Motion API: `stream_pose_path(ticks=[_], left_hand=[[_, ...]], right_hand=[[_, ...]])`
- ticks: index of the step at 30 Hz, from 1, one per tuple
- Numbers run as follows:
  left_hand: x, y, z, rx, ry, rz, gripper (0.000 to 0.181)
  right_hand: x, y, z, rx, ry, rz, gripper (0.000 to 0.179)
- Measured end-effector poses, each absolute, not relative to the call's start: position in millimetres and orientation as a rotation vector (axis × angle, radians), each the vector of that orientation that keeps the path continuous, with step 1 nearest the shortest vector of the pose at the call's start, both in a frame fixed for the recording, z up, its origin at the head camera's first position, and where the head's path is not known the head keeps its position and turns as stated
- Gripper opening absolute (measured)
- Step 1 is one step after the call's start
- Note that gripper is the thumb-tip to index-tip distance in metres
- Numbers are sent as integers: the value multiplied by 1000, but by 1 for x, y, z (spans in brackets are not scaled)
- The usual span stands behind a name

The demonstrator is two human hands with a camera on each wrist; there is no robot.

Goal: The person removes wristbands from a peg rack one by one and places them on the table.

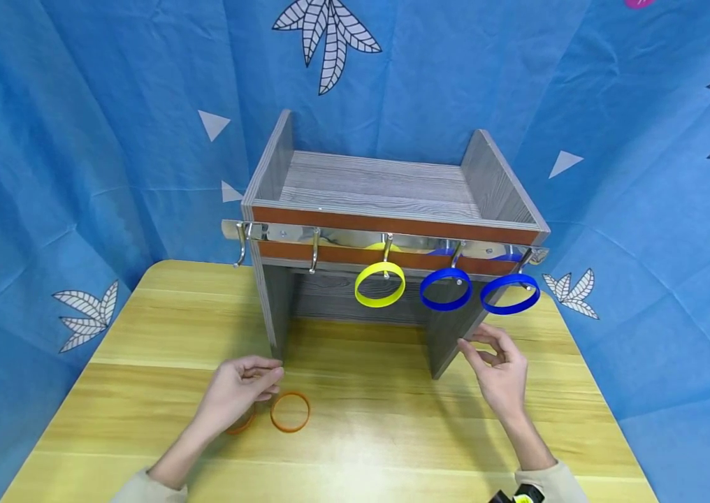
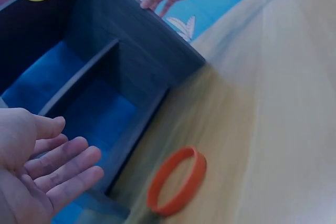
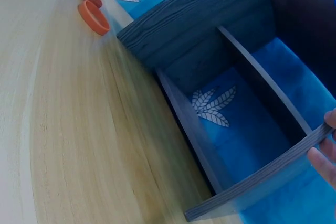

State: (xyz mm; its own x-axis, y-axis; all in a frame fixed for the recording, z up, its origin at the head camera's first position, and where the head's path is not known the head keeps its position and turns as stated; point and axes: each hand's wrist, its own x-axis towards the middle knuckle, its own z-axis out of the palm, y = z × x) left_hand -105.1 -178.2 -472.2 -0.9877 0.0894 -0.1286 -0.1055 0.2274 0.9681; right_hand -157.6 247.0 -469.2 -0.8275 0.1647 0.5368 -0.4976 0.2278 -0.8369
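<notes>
A grey wood-grain shelf unit (image 1: 380,183) stands on the table with a metal hook rail (image 1: 349,238) across its front. One yellow wristband (image 1: 380,302) hangs from the middle hook, and a blue wristband (image 1: 446,307) hangs from each of the two hooks to its right. My right hand (image 1: 503,376) pinches the front edge of the right side panel (image 3: 257,177), thumb and fingers on either side. Beside the lower front of the left panel is my left hand (image 1: 238,391), its fingers loose and holding nothing. An orange wristband (image 1: 290,429) lies near its fingertips; another (image 1: 240,429) is partly hidden beneath it.
The two left hooks (image 1: 314,250) carry no bands. Blue patterned cloth (image 1: 160,126) closes in the back and both sides of the wooden table (image 1: 355,454). Inside the unit, an inner board (image 3: 268,80) spans between the side panels.
</notes>
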Motion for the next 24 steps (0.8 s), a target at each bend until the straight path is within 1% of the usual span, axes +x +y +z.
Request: stream_pose_path(ticks=[14, 24], left_hand=[[-126, -143, -450, 133, 2318, 2059, 28], [-138, -124, -431, 366, 2338, 2185, 24]], right_hand=[[-160, 246, -470, 353, -1916, 1681, 34], [-159, 247, -472, 323, -1929, 1660, 35]])
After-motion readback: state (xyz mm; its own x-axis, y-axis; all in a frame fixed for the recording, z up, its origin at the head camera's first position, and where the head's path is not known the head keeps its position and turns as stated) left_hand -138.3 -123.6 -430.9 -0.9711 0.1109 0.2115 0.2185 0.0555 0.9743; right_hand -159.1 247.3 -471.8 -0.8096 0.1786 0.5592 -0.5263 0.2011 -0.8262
